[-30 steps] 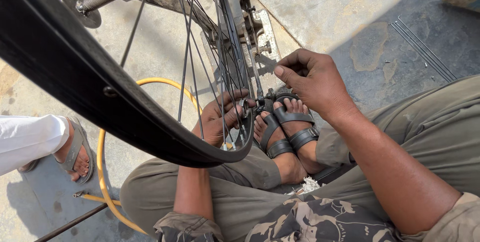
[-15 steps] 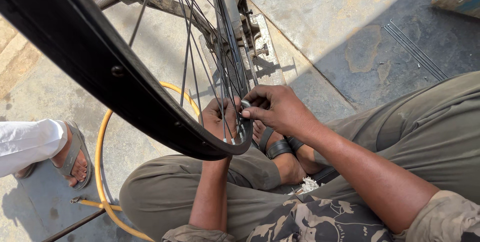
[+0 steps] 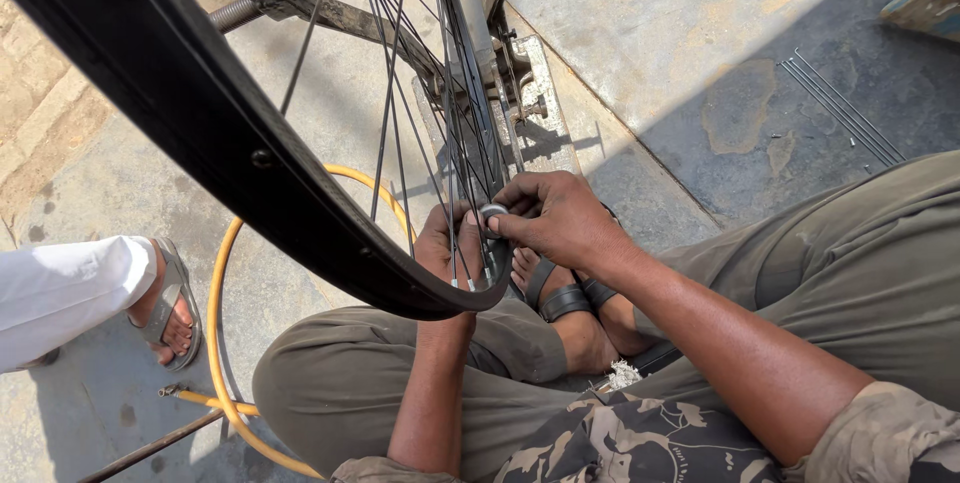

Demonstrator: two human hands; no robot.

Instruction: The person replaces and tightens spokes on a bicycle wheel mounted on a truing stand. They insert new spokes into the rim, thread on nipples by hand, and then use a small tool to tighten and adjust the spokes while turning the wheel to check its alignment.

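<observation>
- Down at the rim's lowest part, the right hand pinches a small round metal tool against the spokes.
- Just behind them, the left hand grips the black wheel rim.
- Sandalled feet rest below; a yellow hose curls on the floor.

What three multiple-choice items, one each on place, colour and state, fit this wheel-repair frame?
1. Where is the right hand?
A. at the wheel rim by the spokes
B. on the hose
C. on the knee

2. What colour is the hose on the ground?
A. green
B. yellow
C. red

3. How are the right hand's fingers set?
A. spread flat
B. hanging loose
C. pinched on a small round metal piece

Answers: 1 A, the hand sits at the lower rim among the spokes; 2 B, the looping hose is yellow; 3 C, the fingertips close on the small piece.
</observation>
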